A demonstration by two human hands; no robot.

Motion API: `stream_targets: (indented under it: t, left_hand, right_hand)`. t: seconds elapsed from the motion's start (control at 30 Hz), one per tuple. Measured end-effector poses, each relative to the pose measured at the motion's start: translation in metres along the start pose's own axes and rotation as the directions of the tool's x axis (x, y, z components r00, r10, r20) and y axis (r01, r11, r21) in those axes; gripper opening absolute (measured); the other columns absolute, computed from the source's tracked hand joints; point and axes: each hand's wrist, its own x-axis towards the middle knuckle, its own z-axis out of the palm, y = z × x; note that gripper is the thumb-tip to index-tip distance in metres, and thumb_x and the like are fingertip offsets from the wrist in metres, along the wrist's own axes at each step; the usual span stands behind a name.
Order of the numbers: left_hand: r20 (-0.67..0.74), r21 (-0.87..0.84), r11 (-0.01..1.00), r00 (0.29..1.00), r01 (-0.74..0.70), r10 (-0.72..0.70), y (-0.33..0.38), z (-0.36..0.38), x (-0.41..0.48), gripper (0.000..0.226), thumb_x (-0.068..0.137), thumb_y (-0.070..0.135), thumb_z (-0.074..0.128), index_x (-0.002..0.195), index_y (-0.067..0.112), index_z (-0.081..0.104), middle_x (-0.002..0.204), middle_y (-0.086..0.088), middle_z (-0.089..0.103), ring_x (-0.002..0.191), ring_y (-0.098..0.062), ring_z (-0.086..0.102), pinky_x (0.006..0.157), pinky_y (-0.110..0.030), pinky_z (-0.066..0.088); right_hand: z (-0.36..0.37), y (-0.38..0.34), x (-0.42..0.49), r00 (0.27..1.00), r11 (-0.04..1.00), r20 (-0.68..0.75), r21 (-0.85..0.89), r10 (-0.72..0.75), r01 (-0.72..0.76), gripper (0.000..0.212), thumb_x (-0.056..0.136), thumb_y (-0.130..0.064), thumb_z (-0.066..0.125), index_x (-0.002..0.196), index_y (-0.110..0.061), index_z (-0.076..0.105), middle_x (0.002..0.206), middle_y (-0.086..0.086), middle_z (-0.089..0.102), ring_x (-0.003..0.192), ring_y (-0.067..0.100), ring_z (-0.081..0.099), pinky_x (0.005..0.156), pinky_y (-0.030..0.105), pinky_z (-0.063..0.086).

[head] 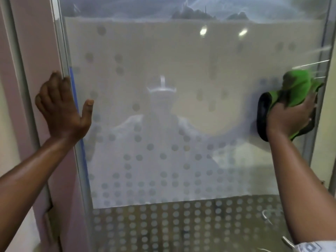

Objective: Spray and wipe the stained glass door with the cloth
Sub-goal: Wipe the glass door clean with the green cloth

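The glass door [181,73] fills the view, with a frosted band dotted with grey circles and hazy smears near its top. My right hand [289,119] grips a green cloth [298,88] and presses it against the glass at the door's right edge, over a dark round fitting [262,117]. My left hand [61,108] holds the door's left edge, fingers curled around the edge and thumb flat on the glass. No spray bottle is visible.
A pinkish door frame [36,51] runs down the left side. A metal strip [325,42] borders the glass on the right. Below the frosted band the glass is clearer, with dots and a metal handle [287,241] at the lower right.
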Motion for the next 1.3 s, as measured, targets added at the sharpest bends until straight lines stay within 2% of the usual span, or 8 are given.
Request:
stream_targets:
  t: [0.3, 0.57, 0.7, 0.8, 0.9, 1.0, 1.13, 1.3]
  left_hand:
    - [0.024, 0.006, 1.000, 1.000, 0.012, -0.012, -0.003, 0.004, 0.000, 0.074, 0.098, 0.064, 0.031, 0.154, 0.015, 0.027, 0.163, -0.016, 0.027, 0.141, -0.043, 0.031, 0.112, -0.051, 0.024]
    - [0.015, -0.013, 1.000, 1.000, -0.028, 0.028, -0.010, 0.005, 0.001, 0.072, 0.098, 0.062, 0.031, 0.153, 0.015, 0.027, 0.163, -0.016, 0.027, 0.140, -0.043, 0.032, 0.111, -0.049, 0.024]
    - [0.026, -0.009, 1.000, 0.999, -0.029, 0.029, -0.007, 0.003, 0.001, 0.073, 0.099, 0.060, 0.033, 0.154, 0.013, 0.028, 0.164, -0.017, 0.026, 0.142, -0.045, 0.032, 0.112, -0.051, 0.024]
    - [0.039, -0.003, 1.000, 0.999, -0.021, 0.021, -0.004, 0.004, 0.000, 0.073, 0.098, 0.059, 0.035, 0.154, 0.012, 0.027, 0.164, -0.018, 0.025, 0.143, -0.046, 0.031, 0.113, -0.054, 0.023]
    - [0.030, 0.001, 1.000, 0.999, -0.012, 0.012, -0.004, 0.005, 0.000, 0.072, 0.099, 0.059, 0.034, 0.154, 0.013, 0.026, 0.165, -0.017, 0.025, 0.143, -0.045, 0.030, 0.114, -0.053, 0.021]
    - [0.028, 0.006, 1.000, 1.000, -0.008, 0.008, -0.004, 0.005, -0.001, 0.069, 0.101, 0.056, 0.033, 0.155, 0.014, 0.026, 0.166, -0.016, 0.024, 0.145, -0.043, 0.029, 0.115, -0.052, 0.021]
    - [0.011, -0.013, 1.000, 1.000, -0.007, 0.007, -0.005, 0.006, -0.002, 0.064, 0.103, 0.047, 0.035, 0.156, 0.014, 0.027, 0.167, -0.016, 0.024, 0.145, -0.041, 0.029, 0.115, -0.052, 0.022]
    - [0.015, -0.010, 1.000, 1.000, -0.011, 0.012, -0.009, 0.006, -0.003, 0.064, 0.104, 0.050, 0.029, 0.158, 0.015, 0.026, 0.168, -0.013, 0.022, 0.147, -0.039, 0.029, 0.116, -0.049, 0.021]
  right_hand:
    - [0.023, -0.059, -0.198, 0.952, 0.962, 0.231, -0.142, -0.198, 0.235, 0.095, 0.073, -0.051, 0.049, 0.159, -0.017, 0.030, 0.169, 0.013, 0.021, 0.156, 0.038, 0.018, 0.123, 0.060, 0.015]
    - [0.018, -0.024, -0.292, 0.119, 0.276, 0.572, 0.194, -0.811, 0.941, 0.099, 0.061, -0.033, 0.067, 0.156, -0.028, 0.038, 0.167, 0.010, 0.025, 0.156, 0.039, 0.017, 0.120, 0.065, 0.019]
    - [-0.014, 0.031, -0.180, 0.505, 0.571, 0.534, -0.048, -0.678, 0.819, 0.096, 0.069, -0.040, 0.051, 0.159, -0.022, 0.024, 0.165, 0.012, 0.025, 0.153, 0.035, 0.022, 0.120, 0.064, 0.021]
    - [-0.023, 0.032, -0.111, 0.860, 0.889, 0.371, -0.156, -0.351, 0.430, 0.088, 0.077, -0.030, 0.053, 0.159, -0.012, 0.027, 0.166, 0.016, 0.026, 0.154, 0.038, 0.021, 0.123, 0.061, 0.014]
    - [0.009, -0.035, -0.063, 0.990, 0.995, 0.127, -0.089, 0.054, -0.042, 0.079, 0.088, -0.038, 0.049, 0.161, -0.022, 0.025, 0.170, 0.005, 0.021, 0.157, 0.033, 0.016, 0.123, 0.060, 0.015]
    - [0.048, -0.120, -0.056, 0.987, 0.985, 0.095, -0.123, 0.131, -0.119, 0.081, 0.087, -0.044, 0.049, 0.161, -0.028, 0.022, 0.171, 0.002, 0.016, 0.157, 0.033, 0.015, 0.121, 0.061, 0.018]
    - [0.073, -0.194, -0.144, 0.918, 0.932, 0.281, -0.149, -0.280, 0.330, 0.099, 0.069, -0.039, 0.052, 0.162, -0.025, 0.022, 0.171, 0.006, 0.016, 0.157, 0.034, 0.014, 0.122, 0.061, 0.013]
    - [0.062, -0.161, -0.274, 0.378, 0.487, 0.519, 0.088, -0.767, 0.869, 0.104, 0.056, -0.034, 0.068, 0.156, -0.027, 0.040, 0.167, 0.010, 0.028, 0.155, 0.039, 0.019, 0.120, 0.067, 0.013]
